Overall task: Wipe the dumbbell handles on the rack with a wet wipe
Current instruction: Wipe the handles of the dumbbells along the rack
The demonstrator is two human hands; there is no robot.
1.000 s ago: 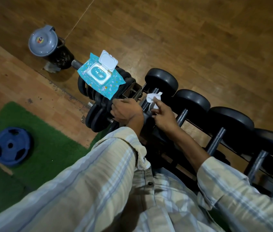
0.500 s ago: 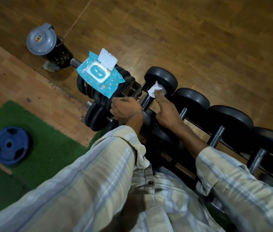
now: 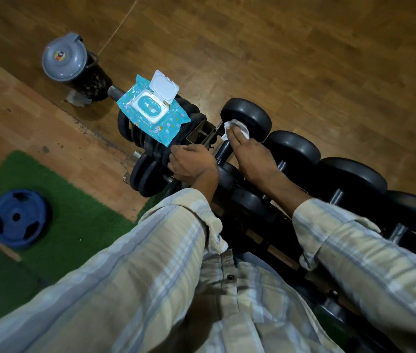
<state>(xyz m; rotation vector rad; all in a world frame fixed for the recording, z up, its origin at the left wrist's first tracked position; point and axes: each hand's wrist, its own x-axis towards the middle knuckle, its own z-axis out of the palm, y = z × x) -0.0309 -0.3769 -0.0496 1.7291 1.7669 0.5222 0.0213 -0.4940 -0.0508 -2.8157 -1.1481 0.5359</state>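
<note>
On the rack (image 3: pixel 203 135), a white wet wipe (image 3: pixel 237 128) is pressed by the straight fingers of the right hand (image 3: pixel 251 155) against the inner face of the first dumbbell (image 3: pixel 249 118). The rack's edge is gripped by the left hand (image 3: pixel 189 165). An open-lidded wipes pack (image 3: pixel 152 109) is rested on stacked plates; its contents cannot be made out.

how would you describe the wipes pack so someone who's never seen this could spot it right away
Start at the row of black dumbbells on the rack and go to its left end, where dark weight plates are stacked. The wipes pack lies on top of that stack, just beyond the left hand. It is the only bright turquoise thing there, with its white flip lid standing open.
</note>
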